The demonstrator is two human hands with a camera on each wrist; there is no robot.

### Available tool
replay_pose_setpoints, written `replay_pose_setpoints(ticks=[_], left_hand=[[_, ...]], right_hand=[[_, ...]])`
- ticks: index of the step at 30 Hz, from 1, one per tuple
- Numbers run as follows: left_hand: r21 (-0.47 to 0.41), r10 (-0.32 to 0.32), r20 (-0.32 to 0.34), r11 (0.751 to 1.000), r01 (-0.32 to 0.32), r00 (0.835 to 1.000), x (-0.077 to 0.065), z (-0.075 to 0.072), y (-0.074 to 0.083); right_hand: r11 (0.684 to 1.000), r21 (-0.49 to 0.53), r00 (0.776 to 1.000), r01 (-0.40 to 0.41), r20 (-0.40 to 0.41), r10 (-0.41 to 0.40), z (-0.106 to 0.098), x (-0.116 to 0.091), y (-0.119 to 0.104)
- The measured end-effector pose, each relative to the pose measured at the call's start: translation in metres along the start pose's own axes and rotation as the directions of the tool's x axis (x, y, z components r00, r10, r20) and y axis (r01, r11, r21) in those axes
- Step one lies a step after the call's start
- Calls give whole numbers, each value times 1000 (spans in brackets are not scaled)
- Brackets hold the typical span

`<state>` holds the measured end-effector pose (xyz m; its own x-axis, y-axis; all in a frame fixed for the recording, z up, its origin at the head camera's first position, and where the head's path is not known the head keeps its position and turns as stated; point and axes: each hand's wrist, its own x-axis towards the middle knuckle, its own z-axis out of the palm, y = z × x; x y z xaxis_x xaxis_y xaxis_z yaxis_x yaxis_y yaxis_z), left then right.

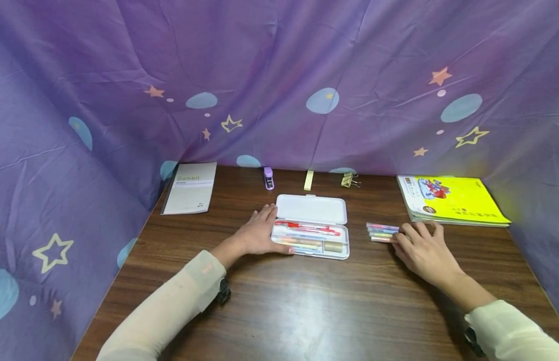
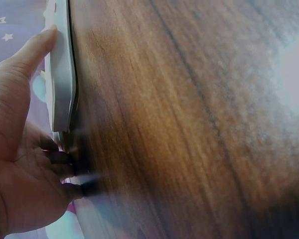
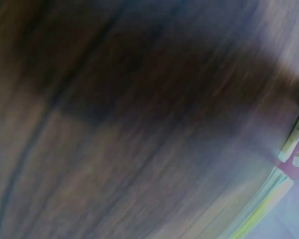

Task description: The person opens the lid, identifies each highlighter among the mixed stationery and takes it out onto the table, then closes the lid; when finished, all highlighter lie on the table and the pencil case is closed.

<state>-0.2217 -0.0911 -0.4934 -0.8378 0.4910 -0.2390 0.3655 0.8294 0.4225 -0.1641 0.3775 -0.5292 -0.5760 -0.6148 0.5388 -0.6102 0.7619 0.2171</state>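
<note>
Your left hand (image 1: 260, 231) spread against the open pencil case (image 1: 311, 209), your right hand (image 1: 423, 250) pinching slim pens (image 1: 381, 232), yellow book (image 1: 461, 199) just beyond.

Counted: two hands (image 1: 425, 255), one pencil case (image 1: 311, 209), one notebook (image 1: 190, 190), one stapler (image 1: 268, 179), one binder clip (image 1: 348, 180), one yellow strip (image 1: 308, 181). Pens (image 1: 379, 232) and stacked books (image 1: 464, 203): number indeterminable.

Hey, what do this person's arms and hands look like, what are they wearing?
Both the left sleeve and right sleeve are long and pale cream. A small black device shows by the left cuff, another by the right. The left hand and right hand are ungloved.
</note>
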Motion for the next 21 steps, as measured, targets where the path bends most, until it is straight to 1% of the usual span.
replay_pose_setpoints(ticks=[15,21], left_hand=[[-12,4,-2,1000,-4,1000,1,1,-1],[-8,1,2,1000,-1,1000,1,0,-1]], right_hand=[[1000,4,1000,14,-9,-14,0,3,2],[1000,9,1000,9,10,-9,-1,4,3]])
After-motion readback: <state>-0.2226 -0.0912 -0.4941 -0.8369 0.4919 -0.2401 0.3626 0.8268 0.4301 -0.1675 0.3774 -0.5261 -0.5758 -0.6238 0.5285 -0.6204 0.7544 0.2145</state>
